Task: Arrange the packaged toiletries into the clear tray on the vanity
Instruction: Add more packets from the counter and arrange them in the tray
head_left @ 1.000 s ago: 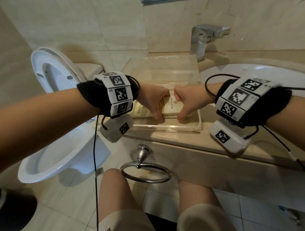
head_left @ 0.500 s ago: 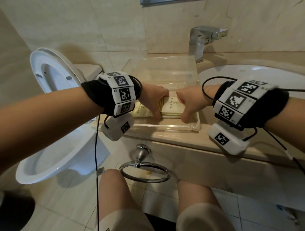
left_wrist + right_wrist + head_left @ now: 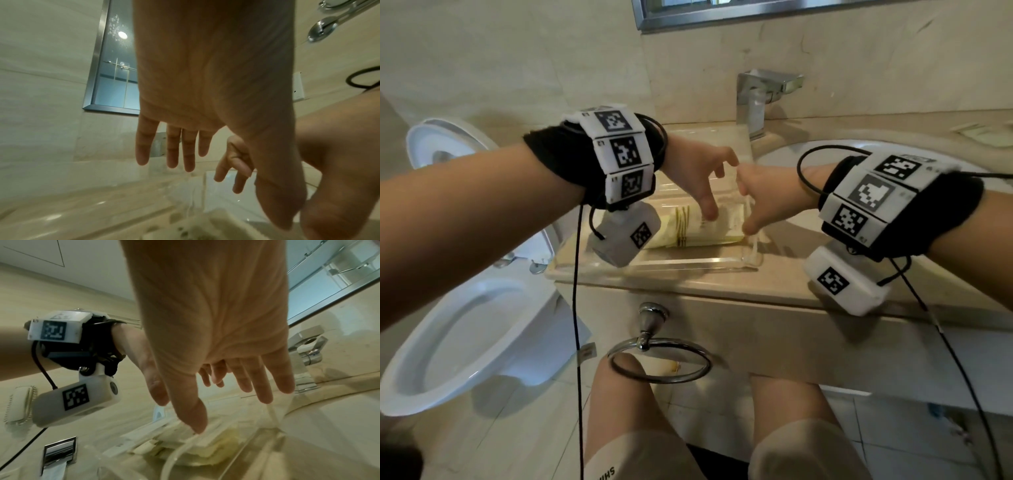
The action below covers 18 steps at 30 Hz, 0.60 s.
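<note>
A stack of cream toiletry packets (image 3: 702, 228) lies inside the clear tray (image 3: 688, 262) on the beige vanity top (image 3: 756, 284). My left hand (image 3: 702, 174) hovers just above the packets with fingers spread and relaxed, holding nothing; its straight fingers (image 3: 170, 151) show in the left wrist view. My right hand (image 3: 760, 195) hangs beside it, also spread; its thumb tip (image 3: 195, 421) is close over the packets (image 3: 197, 449), and I cannot tell whether it touches them. Both palms are empty.
A chrome faucet (image 3: 760, 99) stands behind the tray, and a white sink basin (image 3: 808, 219) lies to the right. An open toilet (image 3: 458, 308) is at the left. A chrome towel ring (image 3: 657, 359) hangs below the counter edge, above my knees.
Both hands let go of the packet stack and lifted a little, with fingers now spread. The packets stay in the tray. The head view has tilted upward.
</note>
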Motion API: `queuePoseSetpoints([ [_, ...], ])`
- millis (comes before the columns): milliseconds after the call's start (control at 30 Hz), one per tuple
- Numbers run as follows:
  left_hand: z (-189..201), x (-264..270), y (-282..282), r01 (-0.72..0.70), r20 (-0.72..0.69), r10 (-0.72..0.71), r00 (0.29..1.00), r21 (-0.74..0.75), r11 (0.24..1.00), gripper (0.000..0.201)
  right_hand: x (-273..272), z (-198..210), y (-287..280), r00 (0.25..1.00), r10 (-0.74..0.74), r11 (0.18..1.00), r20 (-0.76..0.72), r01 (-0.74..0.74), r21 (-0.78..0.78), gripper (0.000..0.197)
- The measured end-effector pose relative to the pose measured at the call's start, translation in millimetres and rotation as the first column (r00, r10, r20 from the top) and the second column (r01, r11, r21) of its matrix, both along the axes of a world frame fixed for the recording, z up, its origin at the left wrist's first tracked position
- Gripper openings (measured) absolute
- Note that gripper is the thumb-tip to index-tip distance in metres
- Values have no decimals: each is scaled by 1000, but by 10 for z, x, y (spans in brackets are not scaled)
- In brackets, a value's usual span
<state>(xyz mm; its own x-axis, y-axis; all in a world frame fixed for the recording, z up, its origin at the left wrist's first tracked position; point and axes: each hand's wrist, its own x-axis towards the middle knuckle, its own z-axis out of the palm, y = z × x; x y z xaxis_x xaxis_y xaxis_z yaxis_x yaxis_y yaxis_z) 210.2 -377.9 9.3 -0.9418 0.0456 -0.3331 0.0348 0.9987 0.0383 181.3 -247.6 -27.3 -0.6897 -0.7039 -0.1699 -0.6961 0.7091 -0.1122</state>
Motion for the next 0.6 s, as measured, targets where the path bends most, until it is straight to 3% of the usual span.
queuePoseSetpoints([
  [67,45,-52,118,12,-13,-12,1000,11,1000,92,-12,35,116,999,-38,999,11,37,15,65],
  [200,73,-171,389,60,-50,-60,997,-3,998,85,-24,77,442,997,-82,996,-11,83,44,19],
  [400,27,-383,886,146,-147,-147,978,-18,989,68,-110,43,984,975,-220,967,-44,223,120,39],
  [600,-11,-592,1425,225,-203,-225,953,-25,974,59,-209,-26,1553,937,-349,931,-24,350,108,42],
])
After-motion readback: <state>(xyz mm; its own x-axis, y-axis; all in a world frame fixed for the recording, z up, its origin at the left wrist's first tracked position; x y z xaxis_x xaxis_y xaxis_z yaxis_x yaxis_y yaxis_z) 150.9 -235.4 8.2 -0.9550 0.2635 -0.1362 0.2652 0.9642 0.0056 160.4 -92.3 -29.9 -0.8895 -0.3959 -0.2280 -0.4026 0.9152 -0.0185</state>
